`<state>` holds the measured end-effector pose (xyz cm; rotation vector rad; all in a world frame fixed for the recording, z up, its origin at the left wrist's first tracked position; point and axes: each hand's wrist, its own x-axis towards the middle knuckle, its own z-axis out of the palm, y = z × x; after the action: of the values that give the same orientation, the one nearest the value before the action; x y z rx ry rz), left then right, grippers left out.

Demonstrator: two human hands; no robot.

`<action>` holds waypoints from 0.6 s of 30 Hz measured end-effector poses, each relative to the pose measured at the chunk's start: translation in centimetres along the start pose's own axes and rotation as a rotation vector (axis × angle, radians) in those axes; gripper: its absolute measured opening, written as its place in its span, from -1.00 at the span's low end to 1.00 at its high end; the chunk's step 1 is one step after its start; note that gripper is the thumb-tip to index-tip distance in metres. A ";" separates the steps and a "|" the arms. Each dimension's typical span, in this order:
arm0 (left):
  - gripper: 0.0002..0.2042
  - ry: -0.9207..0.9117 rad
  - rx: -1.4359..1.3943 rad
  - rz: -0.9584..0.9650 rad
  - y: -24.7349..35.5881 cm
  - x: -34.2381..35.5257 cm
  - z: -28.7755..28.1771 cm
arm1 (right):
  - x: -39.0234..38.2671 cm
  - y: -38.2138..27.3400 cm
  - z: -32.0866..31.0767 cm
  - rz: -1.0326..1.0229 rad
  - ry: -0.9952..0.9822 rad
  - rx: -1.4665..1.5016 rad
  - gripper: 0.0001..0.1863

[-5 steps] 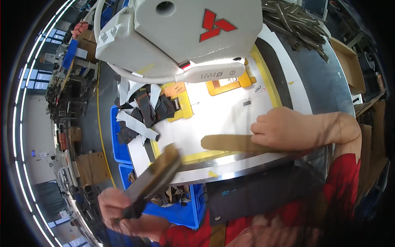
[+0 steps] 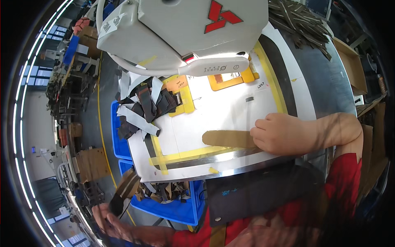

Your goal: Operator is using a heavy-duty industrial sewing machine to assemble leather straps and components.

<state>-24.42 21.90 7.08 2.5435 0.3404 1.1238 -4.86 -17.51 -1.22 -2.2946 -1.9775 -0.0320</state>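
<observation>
The worktop (image 2: 331, 88) carries a tan strip (image 2: 226, 138) at the right hand (image 2: 273, 133) — dark strips (image 2: 300, 24) heaped beyond it, grey-and-black pieces (image 2: 146, 103) piled to its left.

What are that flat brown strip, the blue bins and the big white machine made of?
The brown strip at the right hand looks like dull fabric or leather: flat, with no shine; I can't tell which. The blue bins seem plastic: evenly coloured and smooth. The white machine may be painted metal or hard plastic, given its smooth, rounded shape.
</observation>
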 end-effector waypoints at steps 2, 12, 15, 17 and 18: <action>-0.61 -0.139 -0.033 -0.005 1.7 1.3 1.2 | 0.5 -0.5 0.4 -0.030 0.013 -0.051 -0.98; -0.70 -0.952 -0.659 0.340 12.2 2.6 18.4 | -0.7 1.1 -2.1 0.034 0.269 -0.100 -0.86; -0.72 -1.363 -0.862 0.221 15.3 2.5 21.8 | -1.3 1.4 -3.3 -0.012 0.324 -0.127 -0.84; -0.72 -1.699 -0.926 0.108 16.5 3.0 23.2 | -1.8 2.3 -3.3 0.117 0.430 0.169 -0.78; -0.74 -1.772 -0.946 0.033 16.9 3.3 23.5 | -1.9 2.8 -3.1 0.227 0.543 0.478 -0.71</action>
<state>-3.33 2.69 1.19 1.6922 -0.5524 -0.9645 -2.21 -20.07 1.46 -1.9174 -1.2866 -0.1311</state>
